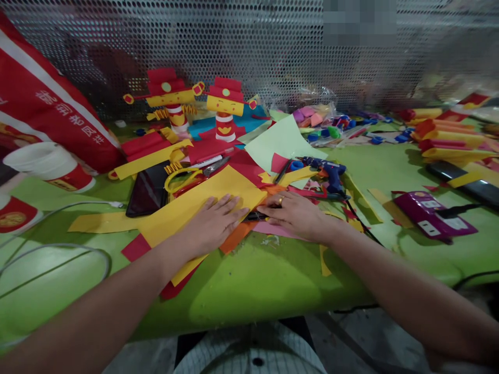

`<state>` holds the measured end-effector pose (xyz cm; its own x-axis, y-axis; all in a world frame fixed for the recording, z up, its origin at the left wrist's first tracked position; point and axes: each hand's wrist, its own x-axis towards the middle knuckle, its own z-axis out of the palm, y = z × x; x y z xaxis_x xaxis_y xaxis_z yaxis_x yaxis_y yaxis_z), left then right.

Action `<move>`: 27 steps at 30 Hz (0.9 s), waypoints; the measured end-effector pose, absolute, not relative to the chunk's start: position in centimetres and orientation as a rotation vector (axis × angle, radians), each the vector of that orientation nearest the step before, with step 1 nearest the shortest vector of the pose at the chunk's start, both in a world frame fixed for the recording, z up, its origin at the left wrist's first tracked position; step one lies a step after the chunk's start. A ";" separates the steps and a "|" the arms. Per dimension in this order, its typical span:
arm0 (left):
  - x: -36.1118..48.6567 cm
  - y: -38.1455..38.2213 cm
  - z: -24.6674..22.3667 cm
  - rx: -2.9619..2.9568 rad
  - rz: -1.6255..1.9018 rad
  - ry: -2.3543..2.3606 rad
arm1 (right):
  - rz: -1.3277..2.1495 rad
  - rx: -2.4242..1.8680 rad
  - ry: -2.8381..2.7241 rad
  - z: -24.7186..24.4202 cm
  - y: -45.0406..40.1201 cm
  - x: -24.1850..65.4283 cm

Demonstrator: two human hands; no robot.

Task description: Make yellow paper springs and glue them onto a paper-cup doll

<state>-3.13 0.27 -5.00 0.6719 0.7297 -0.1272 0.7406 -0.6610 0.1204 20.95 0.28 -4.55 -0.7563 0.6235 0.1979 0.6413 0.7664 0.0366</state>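
Touching yellow paper (232, 186), left hand (213, 222), Chinese-lettered red bag (54, 96)

The left hand (213, 224) lies flat on a yellow paper sheet (171, 212), fingers slightly spread

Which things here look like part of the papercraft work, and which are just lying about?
Likely in the work:
- yellow paper, under the left hand
- pale green paper
- blue glue gun
- red-and-yellow paper figures

Probably just lying about:
- dark phone
- paper cups
- purple power socket
- red bag
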 end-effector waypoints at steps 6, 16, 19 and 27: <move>-2.9 0.3 -4.8 2.714 -0.095 1.189 | -0.141 -0.960 -2.825 -4.3 0.2 20.9; -2.5 0.7 -4.6 2.709 -0.079 1.208 | -0.159 -1.020 -2.794 -4.6 0.2 20.7; -3.2 0.1 -3.8 2.687 -0.082 1.248 | -0.175 -1.022 -2.786 -4.8 0.3 20.9; -4.5 -0.9 -3.5 2.602 -0.222 1.269 | -0.187 -1.045 -2.770 -5.0 0.3 20.9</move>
